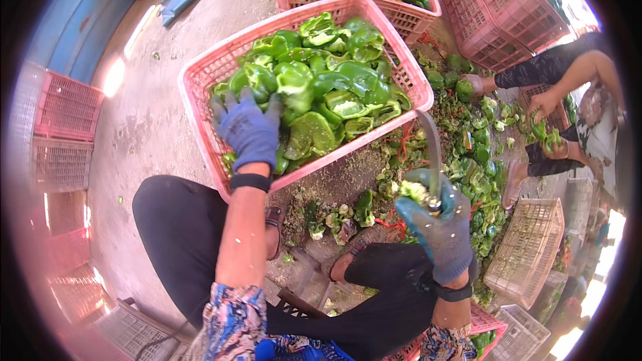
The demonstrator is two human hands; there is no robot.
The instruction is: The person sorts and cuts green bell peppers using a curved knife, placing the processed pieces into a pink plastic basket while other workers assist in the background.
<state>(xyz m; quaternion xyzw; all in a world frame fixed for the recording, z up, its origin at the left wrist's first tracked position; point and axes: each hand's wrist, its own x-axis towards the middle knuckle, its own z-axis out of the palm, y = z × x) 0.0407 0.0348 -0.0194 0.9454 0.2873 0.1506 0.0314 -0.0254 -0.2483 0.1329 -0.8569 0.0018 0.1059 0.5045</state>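
Note:
My left hand, in a blue knit glove, reaches into a pink plastic crate heaped with cut green bell peppers. Its fingers are spread and rest against the pepper pieces at the crate's left side. To the right, my right hand, in a blue-green soiled glove, is closed around a knife with a curved blade. The blade points up past the crate's near right corner. A pale, seedy pepper core sits by the thumb of that hand, against the knife.
Another pink crate of peppers stands just behind. Pepper scraps cover the floor at right, where another person's hands hold pepper pieces. A pale crate is tipped at right; stacked crates line the left.

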